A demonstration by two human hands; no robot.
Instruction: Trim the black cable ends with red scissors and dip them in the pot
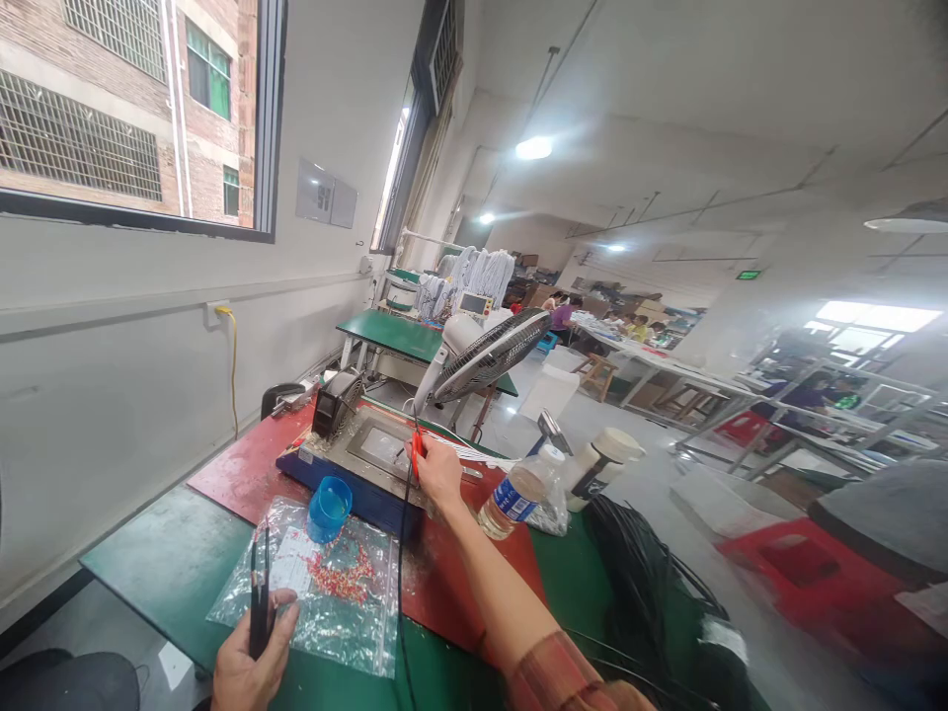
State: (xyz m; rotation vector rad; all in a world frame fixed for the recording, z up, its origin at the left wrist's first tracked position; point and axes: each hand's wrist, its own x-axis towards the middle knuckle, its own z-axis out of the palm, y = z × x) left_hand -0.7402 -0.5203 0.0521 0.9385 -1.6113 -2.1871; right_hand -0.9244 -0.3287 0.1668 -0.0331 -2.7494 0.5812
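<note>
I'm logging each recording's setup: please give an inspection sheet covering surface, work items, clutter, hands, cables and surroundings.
Surface: red mat on green tabletop.
Work items: plastic bag bearing small coloured pieces; blue cup.
Clutter: labelled bottle, white flask.
Left hand: holds black tweezers.
Right hand: grips red item, partly hidden.
Cables: black cable hanging past the table edge; dark cable bundle at right.
Surroundings: window, fan, people farther back.

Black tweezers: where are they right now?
In the head view, at lower left: the black tweezers are in the left hand, tips up, seen against the clear bag's left part.
</note>
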